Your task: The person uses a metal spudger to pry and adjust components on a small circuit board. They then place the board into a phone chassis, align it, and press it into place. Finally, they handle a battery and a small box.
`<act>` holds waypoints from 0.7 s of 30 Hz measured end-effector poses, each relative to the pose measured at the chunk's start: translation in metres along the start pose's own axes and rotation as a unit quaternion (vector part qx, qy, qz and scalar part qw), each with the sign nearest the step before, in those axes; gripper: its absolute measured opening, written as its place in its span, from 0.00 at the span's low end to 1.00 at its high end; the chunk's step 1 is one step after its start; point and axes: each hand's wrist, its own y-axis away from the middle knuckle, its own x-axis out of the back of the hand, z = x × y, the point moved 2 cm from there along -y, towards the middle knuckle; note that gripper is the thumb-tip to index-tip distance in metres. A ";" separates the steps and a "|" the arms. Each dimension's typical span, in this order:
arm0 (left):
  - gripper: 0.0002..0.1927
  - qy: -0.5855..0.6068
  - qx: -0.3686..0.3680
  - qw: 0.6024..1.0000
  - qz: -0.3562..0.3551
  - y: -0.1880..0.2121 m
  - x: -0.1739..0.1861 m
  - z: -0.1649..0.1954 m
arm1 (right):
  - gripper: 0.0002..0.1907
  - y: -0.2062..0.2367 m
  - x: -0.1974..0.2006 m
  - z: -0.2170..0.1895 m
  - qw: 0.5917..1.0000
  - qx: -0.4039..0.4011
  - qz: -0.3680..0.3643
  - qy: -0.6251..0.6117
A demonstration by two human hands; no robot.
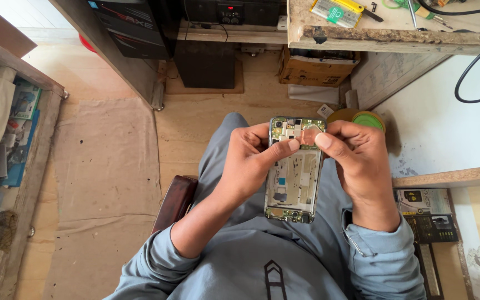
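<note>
An opened phone body (294, 183) with its back cover off and circuit boards showing rests over my lap in the middle of the head view. My left hand (248, 161) grips its left edge, with the thumb pressed on a small copper-coloured piece (308, 138) near the top. My right hand (359, 166) holds the right edge, its thumb tip touching the same piece from the right. Both sleeves are grey-blue.
A worn wooden workbench (395, 34) with tools and a black cable (473, 72) runs along the top right. A green-topped roll (369, 119) sits by my right hand. A cardboard box (318, 69) and black cases (134, 28) stand under the bench. Cluttered shelf (12, 128) at left.
</note>
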 end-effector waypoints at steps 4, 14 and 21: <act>0.10 0.003 -0.007 1.000 -0.008 0.000 -0.001 -0.001 | 0.11 -0.001 0.001 0.000 0.998 0.017 -0.003 0.053; 0.13 -0.024 -0.027 0.999 -0.030 -0.001 -0.004 0.001 | 0.10 0.002 0.001 -0.008 0.994 0.058 0.005 0.094; 0.12 -0.045 -0.037 0.998 -0.007 0.000 -0.003 0.002 | 0.10 0.002 -0.001 -0.008 0.996 0.051 -0.002 0.073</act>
